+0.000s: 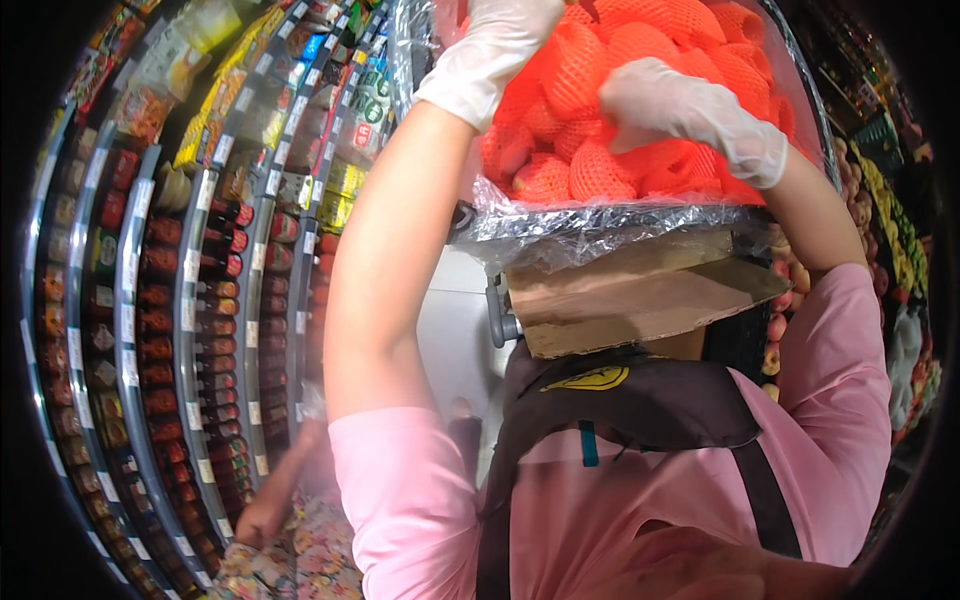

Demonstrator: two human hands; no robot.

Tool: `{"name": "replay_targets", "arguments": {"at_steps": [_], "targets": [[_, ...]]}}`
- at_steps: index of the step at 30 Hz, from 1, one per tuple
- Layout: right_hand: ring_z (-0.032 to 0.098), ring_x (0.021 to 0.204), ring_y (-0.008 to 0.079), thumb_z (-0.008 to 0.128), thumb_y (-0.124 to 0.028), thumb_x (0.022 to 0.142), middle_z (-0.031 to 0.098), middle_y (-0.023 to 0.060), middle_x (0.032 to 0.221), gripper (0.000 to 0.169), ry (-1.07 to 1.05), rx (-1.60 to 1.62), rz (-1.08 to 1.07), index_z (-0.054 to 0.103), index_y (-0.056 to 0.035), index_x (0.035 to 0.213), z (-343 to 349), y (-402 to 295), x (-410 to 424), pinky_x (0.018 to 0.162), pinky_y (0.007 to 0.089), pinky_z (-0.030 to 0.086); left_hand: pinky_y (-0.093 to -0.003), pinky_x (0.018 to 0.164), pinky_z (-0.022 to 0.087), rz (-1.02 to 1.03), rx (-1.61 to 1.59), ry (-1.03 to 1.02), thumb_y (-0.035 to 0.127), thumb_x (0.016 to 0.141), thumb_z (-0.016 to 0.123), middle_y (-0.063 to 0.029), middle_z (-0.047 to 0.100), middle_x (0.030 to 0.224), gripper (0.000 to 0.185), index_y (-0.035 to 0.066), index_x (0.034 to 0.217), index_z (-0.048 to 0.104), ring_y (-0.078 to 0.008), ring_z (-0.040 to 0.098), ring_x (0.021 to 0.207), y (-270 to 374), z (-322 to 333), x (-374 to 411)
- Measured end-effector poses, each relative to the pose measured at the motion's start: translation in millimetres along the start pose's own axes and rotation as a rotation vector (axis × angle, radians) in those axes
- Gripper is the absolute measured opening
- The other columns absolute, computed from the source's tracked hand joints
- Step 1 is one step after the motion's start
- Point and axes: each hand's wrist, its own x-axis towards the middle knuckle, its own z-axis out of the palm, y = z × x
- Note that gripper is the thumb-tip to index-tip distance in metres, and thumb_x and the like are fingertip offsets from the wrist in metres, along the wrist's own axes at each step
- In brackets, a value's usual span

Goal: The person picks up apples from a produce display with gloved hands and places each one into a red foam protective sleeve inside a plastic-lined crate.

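In the head view, a large plastic-lined crate (600, 219) holds a heap of fruit in red-orange foam nets (600, 169). My left hand (510, 45), in a thin white glove, reaches to the crate's far left part; its fingers are cut off by the top edge of the picture. My right hand (649, 101), gloved alike, is over the middle of the netted fruit, its fingers bent and blurred. Whether it holds a piece cannot be told. Some reddish fruit skin shows through the nets near the crate's front edge.
A torn cardboard sheet (645, 300) juts out below the crate, beside a grey pipe-like handle (496, 311). Shelves of bottles and packets (217, 322) curve along the left. Another person's arm (281, 480) is near them at lower left. Loose fruit (777, 326) lies at the right.
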Motion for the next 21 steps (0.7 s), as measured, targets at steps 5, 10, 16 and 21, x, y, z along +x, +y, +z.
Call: {"name": "replay_targets", "arguments": {"at_steps": [5, 10, 16, 21], "targets": [[0.062, 0.065, 0.0362, 0.069, -0.013, 0.062, 0.062, 0.0172, 0.066, 0.016, -0.011, -0.303, 0.173, 0.065, 0.0001, 0.069, 43, 66, -7, 0.056, 0.0377, 0.051, -0.0335, 0.078, 0.047, -0.207, 0.105, -0.489, 0.011, 0.074, 0.055, -0.0119, 0.065, 0.088, 0.019, 0.006, 0.088, 0.068, -0.0239, 0.061, 0.085, 14, 8, 14], [0.059, 0.099, 0.0335, 0.072, -0.020, 0.066, 0.059, 0.0198, 0.107, 0.053, 0.272, 0.230, -0.367, 0.057, -0.0034, 0.115, 33, 38, -17, 0.083, 0.0401, 0.049, -0.0334, 0.085, 0.048, -0.440, 0.489, -1.079, 0.017, 0.080, 0.054, -0.0114, 0.070, 0.096, 0.025, 0.010, 0.096, 0.072, -0.0227, 0.064, 0.096, 32, 13, 10], [0.055, 0.102, 0.0358, 0.079, -0.030, 0.063, 0.051, 0.0179, 0.116, 0.072, 0.190, 0.111, -0.451, 0.051, -0.0071, 0.125, 42, -1, -1, 0.086, 0.0412, 0.048, -0.0336, 0.086, 0.048, -0.595, 0.532, -1.088, 0.015, 0.081, 0.055, -0.0128, 0.069, 0.098, 0.026, 0.005, 0.099, 0.070, -0.0251, 0.064, 0.096, 28, 8, 12], [0.056, 0.100, 0.0351, 0.081, -0.022, 0.055, 0.053, 0.0173, 0.111, 0.073, 0.174, 0.253, -0.397, 0.053, -0.0092, 0.121, 34, 15, -7, 0.088, 0.0394, 0.047, -0.0319, 0.086, 0.048, -0.621, 0.349, -0.895, 0.014, 0.085, 0.056, -0.0133, 0.069, 0.096, 0.023, 0.003, 0.099, 0.069, -0.0228, 0.064, 0.093, 19, 4, 4]]}}
